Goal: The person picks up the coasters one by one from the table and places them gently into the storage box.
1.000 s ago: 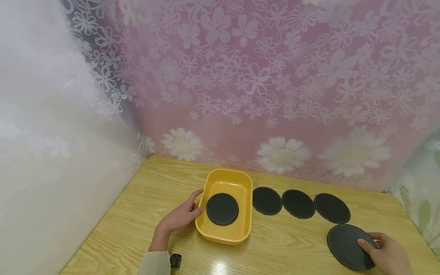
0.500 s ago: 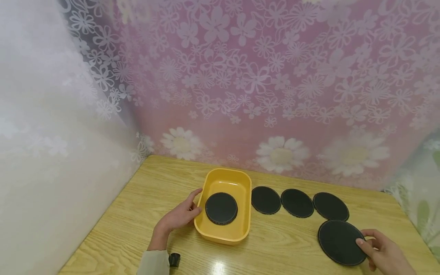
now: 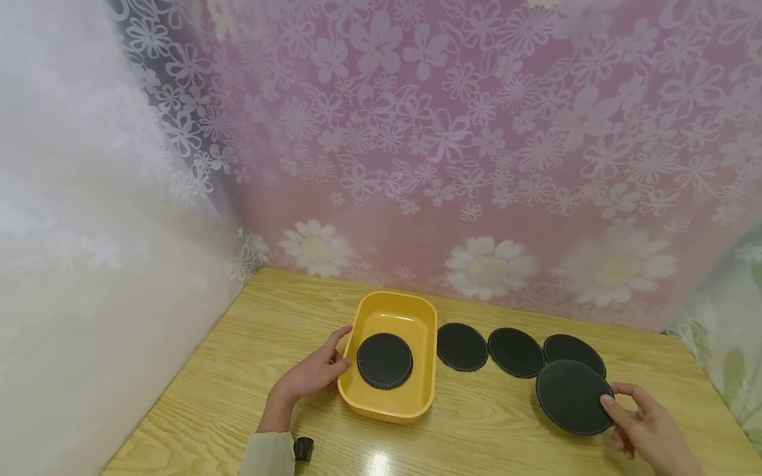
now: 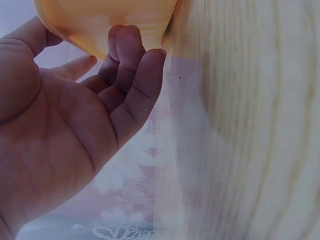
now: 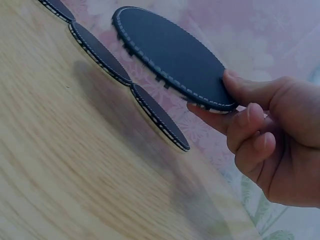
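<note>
My right hand [image 3: 649,423] pinches the edge of a round black coaster [image 3: 571,396] between thumb and fingers. In the right wrist view the raised coaster [image 5: 167,55] is tilted, apart from the table, with light stitching along its rim. My left hand [image 3: 312,373] holds the left side of a yellow rectangular tub [image 3: 426,357], thumb over the rim and other fingers outside. The left wrist view has the left hand [image 4: 75,105] against the tub's wall [image 4: 140,15]. Inside the tub lies another black coaster [image 3: 385,361].
Right of the tub, three black coasters lie in a row: a near one [image 3: 462,347], a middle one [image 3: 516,353] and a far-right one [image 3: 571,350], partly covered by the held coaster. A small black object [image 3: 303,449] sits by the left sleeve. Floral curtain [image 3: 405,198] hangs behind the table [image 3: 476,430].
My right hand has carried its coaster up and to the left, off the table, over the front of the far-right coaster. The left hand and tub stay in place.
</note>
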The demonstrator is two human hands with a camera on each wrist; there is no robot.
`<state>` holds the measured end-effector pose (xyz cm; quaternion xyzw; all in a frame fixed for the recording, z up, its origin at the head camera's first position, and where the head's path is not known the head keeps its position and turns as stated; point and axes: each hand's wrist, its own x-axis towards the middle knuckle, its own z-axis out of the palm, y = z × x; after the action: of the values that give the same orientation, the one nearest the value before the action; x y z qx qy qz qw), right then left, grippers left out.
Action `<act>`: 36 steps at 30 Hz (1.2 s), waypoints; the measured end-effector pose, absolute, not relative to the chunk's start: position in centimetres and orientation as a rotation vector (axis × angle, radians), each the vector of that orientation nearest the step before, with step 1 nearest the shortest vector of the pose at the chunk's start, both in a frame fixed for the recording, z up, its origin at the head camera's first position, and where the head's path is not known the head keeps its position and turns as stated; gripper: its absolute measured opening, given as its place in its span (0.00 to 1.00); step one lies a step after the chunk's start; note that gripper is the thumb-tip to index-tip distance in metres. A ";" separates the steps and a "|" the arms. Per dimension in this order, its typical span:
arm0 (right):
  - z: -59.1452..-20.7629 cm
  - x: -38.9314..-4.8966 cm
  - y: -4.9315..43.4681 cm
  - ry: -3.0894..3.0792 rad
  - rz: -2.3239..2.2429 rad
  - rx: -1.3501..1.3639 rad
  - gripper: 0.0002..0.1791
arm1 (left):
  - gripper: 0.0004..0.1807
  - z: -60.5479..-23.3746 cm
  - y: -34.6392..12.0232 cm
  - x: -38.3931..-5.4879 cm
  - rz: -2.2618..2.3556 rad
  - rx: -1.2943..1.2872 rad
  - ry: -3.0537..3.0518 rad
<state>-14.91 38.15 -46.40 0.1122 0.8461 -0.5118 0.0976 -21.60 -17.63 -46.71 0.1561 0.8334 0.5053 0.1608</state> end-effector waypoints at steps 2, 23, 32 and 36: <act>-46.5 -15.0 37.8 2.505 -1.553 0.320 0.17 | 0.36 -46.7 -17.6 -21.6 1.439 0.446 2.384; -46.3 -16.8 34.5 2.298 -2.116 -0.023 0.14 | 0.36 -46.7 -17.6 -21.5 1.429 0.452 2.392; -45.8 -17.3 32.2 2.157 -2.222 -0.292 0.23 | 0.36 -46.7 -17.5 -21.6 1.424 0.435 2.403; -45.6 -17.4 30.7 2.205 -2.189 -0.284 0.24 | 0.36 -46.8 -17.6 -21.6 1.431 0.436 2.394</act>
<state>-17.37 30.73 -45.58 -0.0910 0.7068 -0.7014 0.0108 -21.57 -17.56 -46.78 0.1525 0.8373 0.5004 0.1588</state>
